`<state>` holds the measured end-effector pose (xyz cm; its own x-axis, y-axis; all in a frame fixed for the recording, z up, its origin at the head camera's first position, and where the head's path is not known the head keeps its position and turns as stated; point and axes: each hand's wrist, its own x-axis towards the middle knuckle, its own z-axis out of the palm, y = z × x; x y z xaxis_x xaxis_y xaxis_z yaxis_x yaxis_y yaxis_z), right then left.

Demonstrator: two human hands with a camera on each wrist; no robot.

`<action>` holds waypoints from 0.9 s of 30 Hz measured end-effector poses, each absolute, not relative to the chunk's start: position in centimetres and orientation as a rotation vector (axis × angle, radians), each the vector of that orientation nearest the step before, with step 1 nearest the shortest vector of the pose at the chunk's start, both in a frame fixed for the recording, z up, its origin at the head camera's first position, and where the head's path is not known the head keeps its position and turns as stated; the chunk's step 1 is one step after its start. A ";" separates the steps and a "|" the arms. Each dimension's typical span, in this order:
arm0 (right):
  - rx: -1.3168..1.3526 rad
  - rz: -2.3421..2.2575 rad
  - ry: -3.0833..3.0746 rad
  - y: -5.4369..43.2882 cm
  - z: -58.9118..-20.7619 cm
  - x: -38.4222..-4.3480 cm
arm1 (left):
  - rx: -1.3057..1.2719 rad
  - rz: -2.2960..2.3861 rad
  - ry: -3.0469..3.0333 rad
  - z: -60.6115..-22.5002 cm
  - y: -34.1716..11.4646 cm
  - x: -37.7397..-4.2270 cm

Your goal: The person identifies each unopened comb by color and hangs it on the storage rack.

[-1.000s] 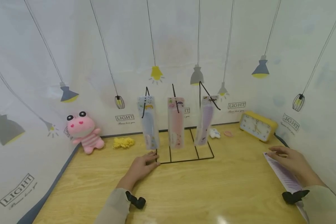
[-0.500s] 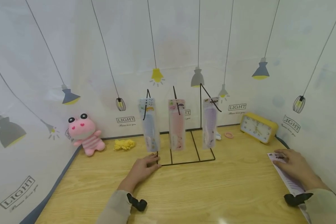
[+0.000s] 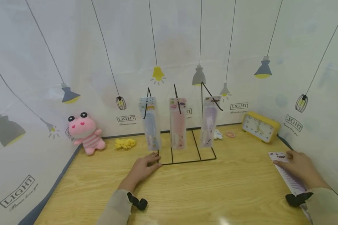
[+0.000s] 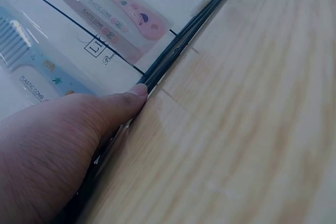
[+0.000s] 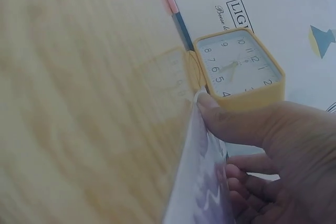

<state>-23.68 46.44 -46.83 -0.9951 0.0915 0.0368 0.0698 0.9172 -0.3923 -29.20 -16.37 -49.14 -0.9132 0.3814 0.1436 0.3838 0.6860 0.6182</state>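
Note:
In the head view, my left hand (image 3: 143, 168) rests at the front left corner of a black wire rack (image 3: 188, 162). Its thumb presses the front bar in the left wrist view. Packaged plastic combs hang from the rack's hooks: a blue comb (image 3: 150, 125), a pink comb (image 3: 178, 126) and a purple comb (image 3: 209, 123), which hangs tilted. Off to the right, my right hand (image 3: 301, 167) pinches a purple packaged comb (image 3: 288, 179) near its printed top end. The right wrist view shows the thumb on the package edge (image 5: 197, 166) and the fingers curled behind.
A yellow alarm clock (image 3: 259, 127) stands just beyond my right hand. Behind the rack lie a small white figure (image 3: 218, 134) and a pink ring (image 3: 230, 134). Yellow yarn (image 3: 125, 143) and a pink plush toy (image 3: 85, 132) sit at the left, before the printed backdrop.
My right hand has moved slightly right and closed its grip on the comb package, baring its printed top. The hanging purple comb swings; my left hand stays at the rack's corner.

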 end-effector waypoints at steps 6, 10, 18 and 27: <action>-0.251 0.780 -3.111 45.6 -45.7 -23.7 | -0.643 -1.057 -2.872 -49.2 -16.5 -29.3; -0.243 0.830 -3.114 45.5 -45.5 -23.6 | -0.642 -1.054 -2.869 -49.2 -16.5 -29.3; -0.237 0.868 -3.100 45.6 -45.5 -23.6 | -0.634 -1.067 -2.869 -48.9 -16.5 -29.2; -0.326 1.079 -2.841 45.6 -46.0 -23.5 | -0.661 -1.076 -2.857 -48.6 -16.4 -29.1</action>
